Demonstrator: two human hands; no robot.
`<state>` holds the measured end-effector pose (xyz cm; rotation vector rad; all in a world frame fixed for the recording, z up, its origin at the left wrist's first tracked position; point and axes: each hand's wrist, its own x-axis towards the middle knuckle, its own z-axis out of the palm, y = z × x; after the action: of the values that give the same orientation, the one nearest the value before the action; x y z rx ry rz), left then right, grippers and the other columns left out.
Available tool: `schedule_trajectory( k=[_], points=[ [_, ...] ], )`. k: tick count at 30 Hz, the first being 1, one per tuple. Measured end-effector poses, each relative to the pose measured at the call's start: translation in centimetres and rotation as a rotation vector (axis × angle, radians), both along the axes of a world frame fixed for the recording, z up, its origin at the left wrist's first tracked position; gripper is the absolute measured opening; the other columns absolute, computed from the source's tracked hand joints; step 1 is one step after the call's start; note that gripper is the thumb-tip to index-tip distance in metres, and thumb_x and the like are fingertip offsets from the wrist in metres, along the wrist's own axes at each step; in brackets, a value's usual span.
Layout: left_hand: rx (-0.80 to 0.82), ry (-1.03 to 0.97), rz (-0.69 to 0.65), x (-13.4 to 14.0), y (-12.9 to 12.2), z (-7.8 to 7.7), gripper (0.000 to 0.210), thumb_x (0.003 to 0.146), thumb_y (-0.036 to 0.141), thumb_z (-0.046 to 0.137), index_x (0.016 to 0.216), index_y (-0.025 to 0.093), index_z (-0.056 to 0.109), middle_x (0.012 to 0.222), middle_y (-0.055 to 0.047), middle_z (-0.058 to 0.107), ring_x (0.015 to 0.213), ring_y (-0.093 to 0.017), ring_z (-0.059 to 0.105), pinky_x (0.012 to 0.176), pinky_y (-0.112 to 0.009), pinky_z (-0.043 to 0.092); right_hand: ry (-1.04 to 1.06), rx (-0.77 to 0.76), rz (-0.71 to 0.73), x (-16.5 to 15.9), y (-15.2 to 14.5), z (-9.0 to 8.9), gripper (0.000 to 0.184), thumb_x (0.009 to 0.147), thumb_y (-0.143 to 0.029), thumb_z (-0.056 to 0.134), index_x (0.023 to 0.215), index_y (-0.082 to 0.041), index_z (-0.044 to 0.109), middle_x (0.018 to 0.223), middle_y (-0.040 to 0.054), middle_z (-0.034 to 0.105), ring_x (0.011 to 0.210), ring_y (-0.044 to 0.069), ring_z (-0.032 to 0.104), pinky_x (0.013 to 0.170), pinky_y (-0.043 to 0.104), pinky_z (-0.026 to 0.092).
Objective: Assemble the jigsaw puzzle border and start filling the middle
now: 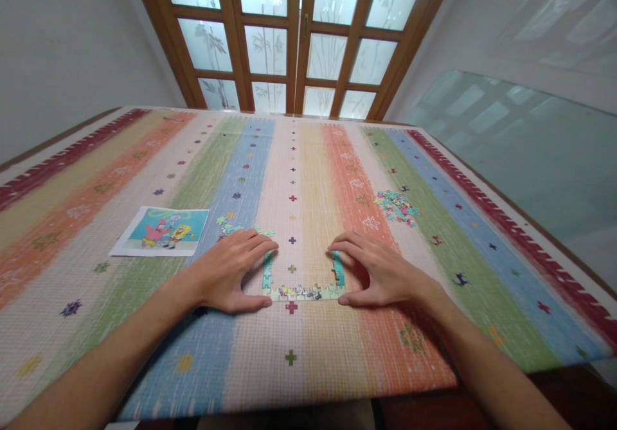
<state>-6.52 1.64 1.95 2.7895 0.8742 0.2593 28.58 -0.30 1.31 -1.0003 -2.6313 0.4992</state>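
A partly joined jigsaw puzzle (301,294) lies flat on the cloth, with a pale bottom row and two short turquoise sides forming a U shape. My left hand (231,269) curves around its left side, thumb at the lower corner and fingertips at the upper end. Mirroring it, my right hand (373,268) has its thumb at the lower right corner and its fingers at the top of the right side. Both hands grip these sides between thumb and fingers. Loose puzzle pieces (231,229) lie just beyond my left hand, some hidden behind it.
Left of my left hand lies a printed cartoon picture (164,232). A pile of loose puzzle pieces (398,207) sits beyond my right hand. A striped tablecloth (270,353) covers the table. Wood-framed glass doors (296,44) stand at the far end.
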Motion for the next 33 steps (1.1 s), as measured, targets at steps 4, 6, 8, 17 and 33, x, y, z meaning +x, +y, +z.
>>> schedule_trajectory(
  k=[4,6,8,17,33],
  points=[
    [0.001,0.006,-0.001,-0.03,-0.01,-0.1,0.074,0.079,0.063,0.071,0.135,0.02,0.051,0.132,-0.015,0.065,0.115,-0.037,0.061,0.1,-0.053,0.048,0.036,-0.006,0.009,-0.01,0.01,-0.03,0.068,0.082,-0.063,0.077,0.131,-0.019,0.06,0.129,0.0169,0.062,0.115,0.034,0.063,0.098,0.051,0.053],
    [0.007,0.002,-0.002,-0.06,-0.01,-0.15,0.074,0.079,0.063,0.071,0.135,0.021,0.051,0.132,-0.015,0.065,0.115,-0.037,0.061,0.1,-0.053,0.048,0.057,0.002,-0.004,0.05,0.03,-0.11,0.06,0.086,-0.059,0.075,0.129,-0.02,0.062,0.128,0.0162,0.063,0.114,0.033,0.063,0.098,0.05,0.053],
    [0.013,-0.006,-0.006,-0.08,0.0,-0.17,0.073,0.079,0.063,0.07,0.135,0.021,0.051,0.131,-0.014,0.066,0.115,-0.037,0.061,0.1,-0.054,0.049,0.062,0.016,-0.01,0.09,0.06,-0.16,0.049,0.089,-0.054,0.072,0.125,-0.021,0.064,0.125,0.0151,0.064,0.112,0.032,0.063,0.097,0.05,0.053],
    [0.02,-0.016,-0.007,-0.06,0.02,-0.29,0.073,0.08,0.064,0.07,0.136,0.022,0.05,0.132,-0.014,0.066,0.115,-0.036,0.062,0.1,-0.053,0.049,0.029,0.022,-0.013,-0.02,0.13,0.0,0.041,0.091,-0.045,0.07,0.124,-0.02,0.064,0.123,0.0146,0.067,0.111,0.032,0.063,0.098,0.051,0.053],
    [0.044,-0.012,-0.021,-0.2,-0.06,-0.16,0.07,0.079,0.064,0.072,0.13,0.019,0.054,0.128,-0.015,0.068,0.114,-0.037,0.063,0.099,-0.054,0.05,0.03,0.089,-0.001,-0.01,0.15,-0.17,0.035,0.092,-0.05,0.071,0.11,-0.02,0.068,0.117,0.0131,0.068,0.104,0.03,0.063,0.093,0.049,0.051]
  ],
)
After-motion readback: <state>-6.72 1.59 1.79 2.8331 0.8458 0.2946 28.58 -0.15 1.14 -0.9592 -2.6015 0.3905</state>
